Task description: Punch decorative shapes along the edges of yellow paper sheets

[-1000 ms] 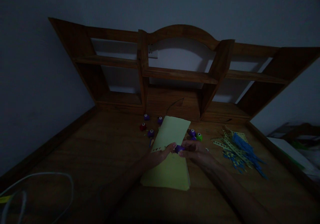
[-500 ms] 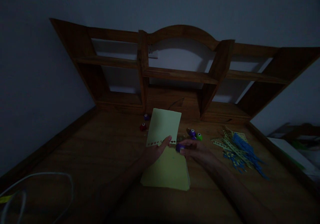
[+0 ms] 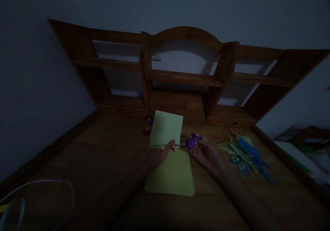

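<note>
My left hand (image 3: 158, 155) holds a light yellow-green paper sheet (image 3: 166, 128) up by its lower edge, where a row of small heart-shaped holes runs along it. My right hand (image 3: 205, 152) grips a small purple paper punch (image 3: 191, 143) just right of the sheet, apart from it. Under both hands lies a stack of yellow paper (image 3: 171, 176) on the wooden desk (image 3: 103, 155).
Several more small punches lie behind the sheet: a red punch (image 3: 146, 131), a purple punch (image 3: 150, 121), and a green one (image 3: 205, 139). A pile of blue and yellow paper strips (image 3: 243, 153) lies to the right. A wooden shelf unit (image 3: 185, 76) backs the desk. A white cable (image 3: 38, 193) loops at the lower left.
My left hand has lifted the sheet more upright and shifted it left. My right hand drew the purple punch off the sheet's edge and moved it to the right.
</note>
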`<state>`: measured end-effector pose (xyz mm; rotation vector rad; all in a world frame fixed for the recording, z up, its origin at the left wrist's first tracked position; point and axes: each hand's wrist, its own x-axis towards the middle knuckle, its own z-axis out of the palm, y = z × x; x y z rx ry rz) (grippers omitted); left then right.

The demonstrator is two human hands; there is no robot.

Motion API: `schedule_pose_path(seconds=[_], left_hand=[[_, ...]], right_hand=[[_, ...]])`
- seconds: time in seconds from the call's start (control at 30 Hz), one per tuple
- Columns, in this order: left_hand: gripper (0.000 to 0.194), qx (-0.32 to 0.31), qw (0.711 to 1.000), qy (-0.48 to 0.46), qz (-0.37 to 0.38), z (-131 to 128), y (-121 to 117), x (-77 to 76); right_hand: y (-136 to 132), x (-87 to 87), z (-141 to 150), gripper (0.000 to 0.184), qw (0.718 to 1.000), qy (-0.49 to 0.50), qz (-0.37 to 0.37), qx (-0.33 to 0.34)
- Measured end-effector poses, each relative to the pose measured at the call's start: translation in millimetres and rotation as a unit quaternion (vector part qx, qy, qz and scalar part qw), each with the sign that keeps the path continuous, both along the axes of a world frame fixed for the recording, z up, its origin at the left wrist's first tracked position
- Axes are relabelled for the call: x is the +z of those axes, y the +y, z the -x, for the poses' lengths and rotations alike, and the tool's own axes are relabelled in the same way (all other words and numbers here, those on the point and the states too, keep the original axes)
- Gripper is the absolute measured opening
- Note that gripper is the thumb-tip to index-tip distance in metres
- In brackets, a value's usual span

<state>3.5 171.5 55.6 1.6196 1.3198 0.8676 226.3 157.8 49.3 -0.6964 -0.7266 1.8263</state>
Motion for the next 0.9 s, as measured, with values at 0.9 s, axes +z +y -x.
schedule_pose_path(seconds=[0.9], left_hand=[[0.043,-0.058,0.996,-0.023,-0.062,-4,-3,2.1]], right_hand=[[-9,8.7,0,0.01,0.999,0.04,0.03,-0.006]])
